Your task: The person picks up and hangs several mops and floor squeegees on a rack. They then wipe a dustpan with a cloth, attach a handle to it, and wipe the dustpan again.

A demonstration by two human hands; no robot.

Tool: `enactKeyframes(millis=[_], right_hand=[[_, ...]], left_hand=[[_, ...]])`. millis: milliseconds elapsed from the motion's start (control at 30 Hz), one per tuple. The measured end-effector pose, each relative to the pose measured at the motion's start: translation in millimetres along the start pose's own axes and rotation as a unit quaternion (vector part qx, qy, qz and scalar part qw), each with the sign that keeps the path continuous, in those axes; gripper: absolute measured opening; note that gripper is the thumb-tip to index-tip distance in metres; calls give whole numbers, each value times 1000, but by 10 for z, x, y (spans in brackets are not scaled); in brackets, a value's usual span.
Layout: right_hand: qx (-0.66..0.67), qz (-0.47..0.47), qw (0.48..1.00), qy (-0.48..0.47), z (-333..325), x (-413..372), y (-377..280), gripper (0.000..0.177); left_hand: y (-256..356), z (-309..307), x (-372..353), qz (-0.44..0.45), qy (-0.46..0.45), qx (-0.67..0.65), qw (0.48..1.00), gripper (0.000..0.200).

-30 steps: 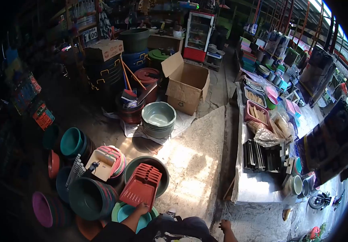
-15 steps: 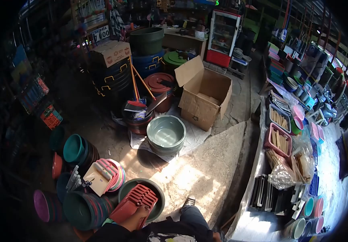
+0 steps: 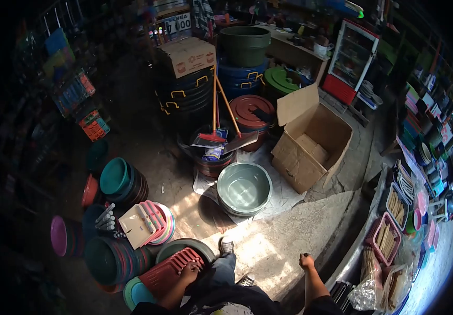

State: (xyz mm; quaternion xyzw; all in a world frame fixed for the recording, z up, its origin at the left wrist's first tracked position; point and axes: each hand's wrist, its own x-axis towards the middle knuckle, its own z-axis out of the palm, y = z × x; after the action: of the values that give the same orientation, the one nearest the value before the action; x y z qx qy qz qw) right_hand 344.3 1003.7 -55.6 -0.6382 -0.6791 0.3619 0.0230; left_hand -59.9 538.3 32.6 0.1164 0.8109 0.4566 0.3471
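My left hand [image 3: 188, 273] is closed at the slotted edge of a stack of red plastic dustpans [image 3: 159, 277]. The stack overlaps a dark green basin [image 3: 208, 250]. My right hand [image 3: 306, 261] is held out over the floor on the right, fingers curled in, and I see nothing in it. Beside the red stack are pink and beige dustpans [image 3: 141, 222] resting on round coloured items. Below them stand nested green tubs [image 3: 103, 260] and a light teal round item [image 3: 138, 294].
A grey-green basin stack [image 3: 244, 189] stands ahead on a white sheet. Behind it are an open cardboard box [image 3: 302, 157], brooms [image 3: 215, 105] and lidded bins [image 3: 250, 111]. Along the right runs a goods table with a pink basket [image 3: 385, 239]. My shoes [image 3: 227, 244] are on the concrete.
My right hand has come up into view on the right. A second shoe shows as I step forward. The view has swung left. My left hand stays at the red dustpans.
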Motion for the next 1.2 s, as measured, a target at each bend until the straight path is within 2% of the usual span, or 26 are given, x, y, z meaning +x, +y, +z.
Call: enactKeyframes(millis=[33,67,133,167,200,300,400,433,467,500,533,600,633,667,700,733,867,1000,1067,1100,1133,1167,1200], right_hand=[[77,6,997,-4,410,267,-71,30],[103,-16,994,-29,515,490,-197,30],[16,-67,996,-59,378,321,-1129,31],[-19,-84,994,-67,319,133,-1606,32],[-55,-97,991,-69,302,60,-2157,35],[-110,-29,984,-139,404,-28,-2669,38],[-151,-33,977,-144,644,201,-2784,37],[-147,-33,978,-143,665,239,-2911,37],[-148,-29,978,-147,699,308,-3033,37],[-164,-54,972,-158,753,382,-3139,37],[-177,-78,967,-167,817,443,-3247,37],[-140,-78,968,-194,874,584,-3535,38],[-133,-80,969,-191,950,685,-3725,37],[-126,-81,970,-190,1026,770,-3883,37],[-128,-90,968,-194,1144,932,-4055,36],[-130,-100,966,-199,1288,1119,-4171,36],[-82,-57,977,-186,1600,1680,-5443,35],[16,-123,983,-136,1927,2532,-6496,38],[65,-157,983,-69,2131,2945,-6905,35],[67,-142,985,-73,2229,3164,-7094,35],[55,-166,984,-36,2323,3379,-7256,36],[39,-191,981,3,2387,3607,-7394,37],[20,-217,975,42,2427,3831,-7503,39]], left_hand=[[-2,-35,42,-44,5,6,999,29],[-127,-47,122,-49,7,-1,999,29],[-414,-76,394,5,52,6,999,26],[-359,-156,526,-17,14,60,998,24],[-243,-296,859,-12,6,57,998,24],[-11,-583,1175,-28,19,118,992,26],[480,-764,1920,-15,55,90,994,25],[665,-850,2131,-10,55,146,988,24],[746,-913,2396,8,75,135,988,23],[1254,-1013,2505,-15,65,118,991,23],[1300,-1077,2790,61,72,142,985,26],[1755,-1127,3238,99,80,51,991,31],[2095,-1196,3398,54,65,111,990,30],[2459,-1232,3533,68,60,121,989,31],[2669,-1240,3707,64,52,70,994,30],[2762,-1253,3931,111,53,52,991,30],[3403,-1350,4615,145,11,60,988,31],[3947,-1317,5484,143,-9,71,987,32],[4036,-1220,5985,133,-37,63,988,37],[4038,-1121,6264,150,-39,72,985,40],[4032,-1032,6501,167,-42,78,982,42],[4063,-937,6723,124,-67,88,986,52],[4066,-814,6929,117,-80,89,986,52]])
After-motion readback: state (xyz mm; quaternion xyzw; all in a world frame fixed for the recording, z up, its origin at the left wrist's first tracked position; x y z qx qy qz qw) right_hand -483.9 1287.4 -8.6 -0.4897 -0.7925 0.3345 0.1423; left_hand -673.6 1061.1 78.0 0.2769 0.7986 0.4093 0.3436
